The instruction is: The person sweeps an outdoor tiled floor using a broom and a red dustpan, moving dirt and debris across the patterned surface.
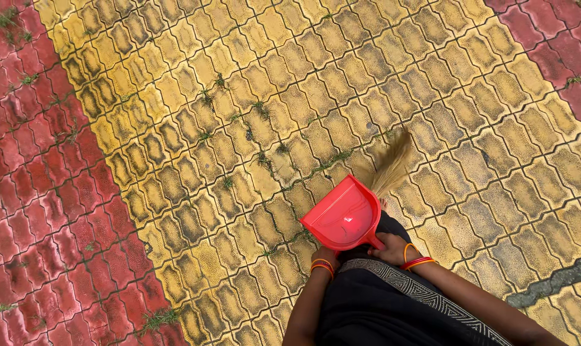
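**Dustpan and broom held over the paving**

Where the right hand [393,250] closes its fingers around the handle of the red plastic dustpan [343,216], the pan tilts above the yellow interlocking paving blocks [252,96] and looks empty. The left hand [324,255] is mostly hidden behind the pan; its grip cannot be told. Beyond the pan's far edge blurs a straw-coloured grass broom [393,163]. Weeds remain in joints ahead of the pan.
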